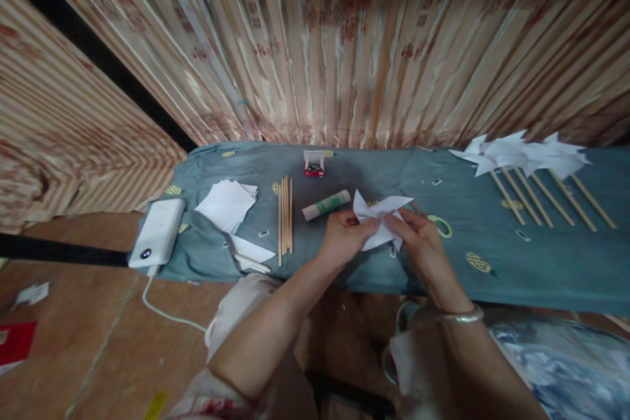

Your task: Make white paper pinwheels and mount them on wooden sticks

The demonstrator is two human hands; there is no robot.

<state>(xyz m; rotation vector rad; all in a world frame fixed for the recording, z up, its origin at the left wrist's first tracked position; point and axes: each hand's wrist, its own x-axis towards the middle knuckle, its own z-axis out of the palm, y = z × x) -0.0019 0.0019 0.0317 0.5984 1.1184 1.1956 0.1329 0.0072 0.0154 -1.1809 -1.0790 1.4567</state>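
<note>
My left hand (344,236) and my right hand (418,243) both pinch a white paper pinwheel (377,213) just above the blue cloth (516,256) on the low table. The paper's folded points stick up between my fingers. A glue stick (325,205) lies just beyond my left hand. Several wooden sticks (285,218) lie in a bundle further left. My right wrist wears a silver bangle (460,317).
Several finished pinwheels on sticks (522,157) lie at the far right. A stack of white paper squares (227,205), a white power bank (157,231) with a cable, a small open box of pins (314,163) and scissors (440,224) rest on the cloth. A striped curtain hangs behind.
</note>
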